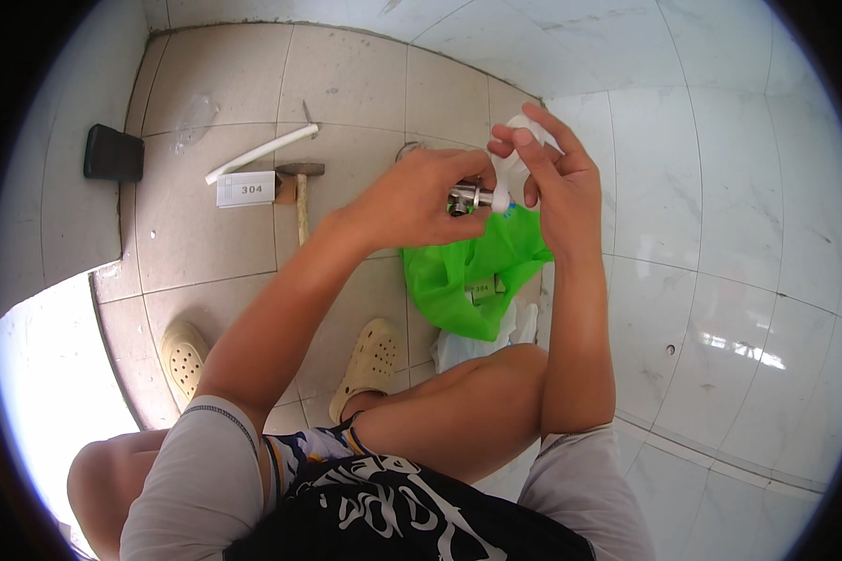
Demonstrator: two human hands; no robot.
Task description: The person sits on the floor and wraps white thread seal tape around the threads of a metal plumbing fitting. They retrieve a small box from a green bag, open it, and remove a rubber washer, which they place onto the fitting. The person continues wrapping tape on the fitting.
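Chrome-bright metal is shown by the small valve fitting, which is gripped in the left hand above the tiled floor, with its white end pointed toward the right hand. By its look, the fitting can be judged stiff, rather heavy for its size and slippery on its polished faces; it is best taken by the thick metal body, so that the white end, which seems to be wrapped in something soft, is left unrubbed. The white strip at the right fingers looks translucent and is likely to be light, limp and easily creased or torn; it is best held lightly, by an edge.

The fitting is placed between the two hands, clamped by the left thumb and fingers, while the right hand is raised just beyond the white end. The right fingers are half spread and curved about the strip; whether it is pinched between them cannot be told. The hands are set apart but near each other. Below them, a green bag is seen; well to the left, a hammer is laid beside a white box.
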